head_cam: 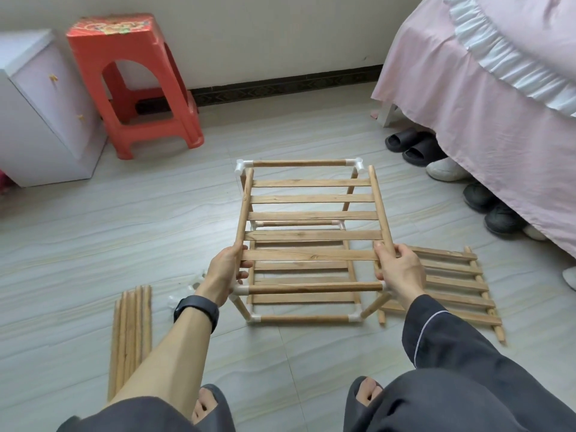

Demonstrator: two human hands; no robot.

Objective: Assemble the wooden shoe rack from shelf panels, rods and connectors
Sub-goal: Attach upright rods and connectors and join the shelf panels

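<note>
Left hand (227,266) curls round the left side rail of a slatted shelf panel (311,216) close to its near end, thumb on top. The right hand (400,269) grips the right rail at the matching spot, fingers wrapped under it. Between them the panel hangs level-ish, its far end reaching almost to the far top rod of the frame (314,288). The frame stands on the floor (93,244) straight beneath the panel, rods joined by white connectors (243,166) at the corners. Its near top rod runs just below both hands.

A spare panel (452,285) lies flat on the floor just right of the frame, partly behind the right hand. A bundle of loose rods (131,335) lies left of the left forearm, which wears a black wristband (196,310). Toward the far wall stand a red stool (134,82) and a white cabinet (40,113). Along the right edge a pink-covered bed (483,120) has shoes (411,145) tucked under it.
</note>
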